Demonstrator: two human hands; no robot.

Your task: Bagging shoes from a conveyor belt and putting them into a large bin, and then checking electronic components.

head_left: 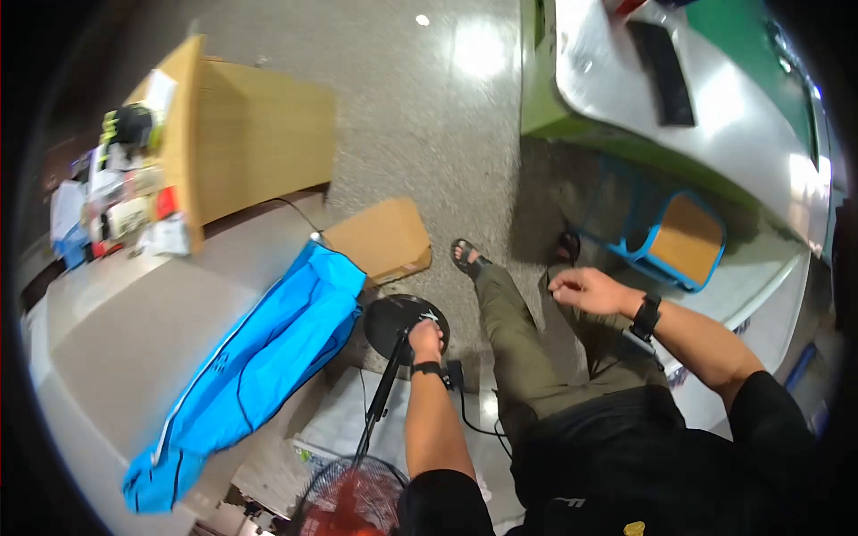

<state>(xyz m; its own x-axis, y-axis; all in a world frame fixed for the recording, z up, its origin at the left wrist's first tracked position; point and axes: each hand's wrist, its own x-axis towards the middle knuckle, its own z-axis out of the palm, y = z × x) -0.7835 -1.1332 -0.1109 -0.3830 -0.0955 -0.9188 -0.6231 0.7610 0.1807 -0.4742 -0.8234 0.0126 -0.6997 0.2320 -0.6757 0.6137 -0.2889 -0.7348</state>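
Note:
My left hand (426,339) is closed, fingers curled, over the round black base (384,323) of a standing fan. The fan's black pole (386,389) runs right beside this hand; what the fingers hold, if anything, is hidden. Toward the lower edge is the fan's wire-caged head (349,500) with red blades. A black band circles each wrist. My right hand (585,290) hangs in the air above my right leg, its fingers loosely bent and holding nothing.
A long bright-blue cover (259,357) lies on the grey surface at left, beside a flattened cardboard piece (389,237). Behind stands a wooden desk (259,134) with clutter. At right are a metal-topped counter (608,62) and a blue-framed stool (688,241). A black cord (472,425) trails near my left leg.

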